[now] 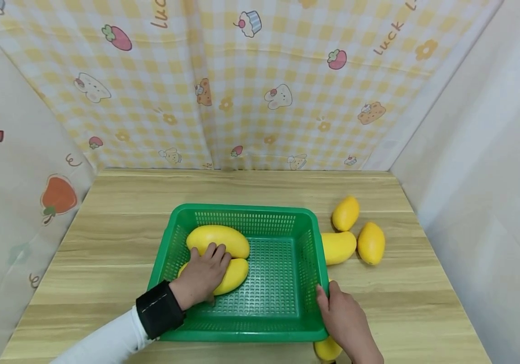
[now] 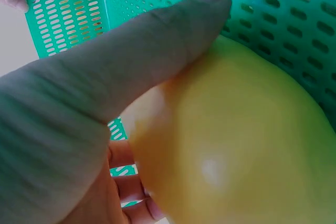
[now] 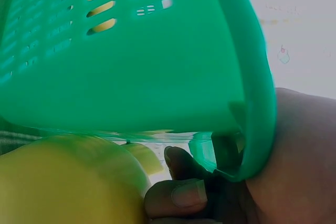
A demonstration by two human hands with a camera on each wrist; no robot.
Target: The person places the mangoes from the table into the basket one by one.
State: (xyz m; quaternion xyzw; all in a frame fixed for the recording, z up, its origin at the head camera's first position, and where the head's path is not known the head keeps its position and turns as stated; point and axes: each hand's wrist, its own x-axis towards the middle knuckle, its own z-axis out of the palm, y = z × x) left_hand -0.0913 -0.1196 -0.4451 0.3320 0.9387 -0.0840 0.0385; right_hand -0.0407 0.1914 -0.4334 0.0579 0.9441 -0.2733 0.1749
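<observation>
Mango (image 1: pixel 236 278), yellow and smooth, lies in the left half of a green basket (image 1: pixel 241 335) — nearer its front side — with the left hand (image 1: pixel 201 275) clasping it from above, thumb along one side and fingers curled over the other. Just behind it lies a second mango (image 1: pixel 218 239), also inside, close to those fingertips. The right hand (image 1: pixel 349 319) is clamped on the basket's right rim, thumb over the edge and fingers underneath. Outside, just beside that wall, are a large mango (image 1: pixel 338 247) and two smaller fruits, a back one (image 1: pixel 345 213) and a right one (image 1: pixel 371 243); another yellow fruit (image 1: pixel 327 349) shows partly below the right hand. Everything rests on a wood-grain table (image 1: pixel 91 237). A black band (image 1: pixel 159 309) and white sleeve (image 1: pixel 109 339) cover the left wrist and forearm — beyond hangs a yellow checked cloth (image 1: pixel 150 96).
</observation>
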